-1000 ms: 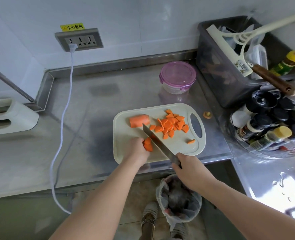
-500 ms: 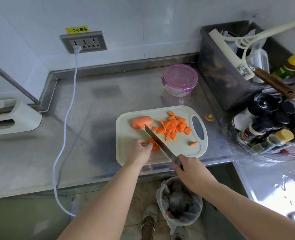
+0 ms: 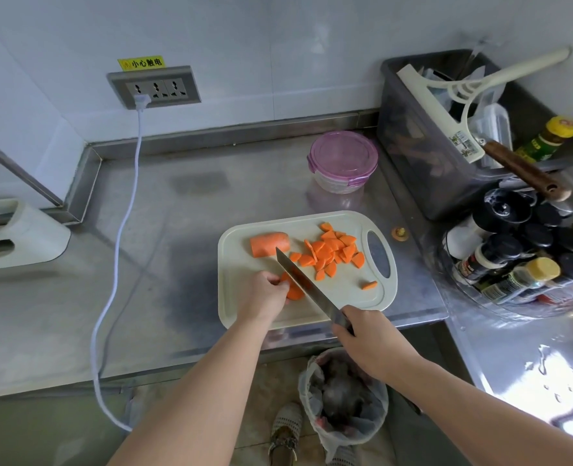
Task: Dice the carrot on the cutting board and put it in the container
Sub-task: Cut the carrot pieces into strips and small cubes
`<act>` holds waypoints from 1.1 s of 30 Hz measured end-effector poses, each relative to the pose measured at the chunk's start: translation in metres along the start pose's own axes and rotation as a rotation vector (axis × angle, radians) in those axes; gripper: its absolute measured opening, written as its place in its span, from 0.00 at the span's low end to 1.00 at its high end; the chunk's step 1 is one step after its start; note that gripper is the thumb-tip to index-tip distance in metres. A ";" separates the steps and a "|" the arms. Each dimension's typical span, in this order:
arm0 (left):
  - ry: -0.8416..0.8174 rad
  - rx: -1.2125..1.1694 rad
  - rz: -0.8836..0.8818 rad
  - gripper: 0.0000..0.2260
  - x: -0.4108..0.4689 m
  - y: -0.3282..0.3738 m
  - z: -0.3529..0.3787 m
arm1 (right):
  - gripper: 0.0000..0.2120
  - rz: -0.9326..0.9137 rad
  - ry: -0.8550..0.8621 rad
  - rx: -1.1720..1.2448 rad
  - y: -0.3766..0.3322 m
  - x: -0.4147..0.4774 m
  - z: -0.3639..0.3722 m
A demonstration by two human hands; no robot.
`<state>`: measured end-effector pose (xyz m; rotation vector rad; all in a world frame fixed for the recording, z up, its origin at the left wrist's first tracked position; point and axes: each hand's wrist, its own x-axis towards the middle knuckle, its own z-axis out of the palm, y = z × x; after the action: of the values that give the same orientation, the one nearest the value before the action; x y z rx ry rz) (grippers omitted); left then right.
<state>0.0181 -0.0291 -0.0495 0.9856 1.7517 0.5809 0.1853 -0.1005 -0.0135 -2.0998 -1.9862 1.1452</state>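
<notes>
carrot work barely moves on in the last second: the cut pile [image 3: 332, 252] at the right of the cutting board [image 3: 236, 264] looks the same size, the uncut chunk [image 3: 269, 244] lies at the board's far edge, and the container [image 3: 343, 161] sits lidded on the tabletop [image 3: 177, 264] beyond, so dicing is only part done. the left hand [image 3: 266, 294] pinches a small carrot piece [image 3: 294, 290] with curled fingers; the right hand [image 3: 369, 334] grips the knife [image 3: 307, 284], its blade just beside that piece, perhaps touching it.

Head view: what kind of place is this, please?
Most likely a kitchen, perhaps a commercial one: a steel counter, a board with cut carrot on it, and a cluster of seasoning bottles.
</notes>
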 end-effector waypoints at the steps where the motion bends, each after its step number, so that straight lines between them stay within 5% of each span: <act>1: -0.002 0.014 0.000 0.08 0.001 0.000 -0.001 | 0.07 0.003 -0.001 -0.001 0.000 0.000 -0.001; 9: 0.055 -0.201 -0.083 0.07 0.012 0.001 -0.016 | 0.13 0.006 0.017 0.013 0.000 -0.003 -0.010; 16: 0.289 0.327 0.229 0.04 0.010 -0.013 -0.030 | 0.17 0.030 0.096 0.038 0.003 0.002 -0.026; 24: 0.220 0.935 0.472 0.11 -0.006 -0.012 -0.034 | 0.16 0.031 0.078 0.025 0.005 0.005 -0.023; 33: 0.012 0.189 0.123 0.05 -0.020 -0.001 0.001 | 0.10 0.004 0.017 -0.039 0.002 0.000 -0.004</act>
<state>0.0223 -0.0461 -0.0403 1.2303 1.7896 0.5060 0.1896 -0.0994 -0.0113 -2.1255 -2.0139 1.0950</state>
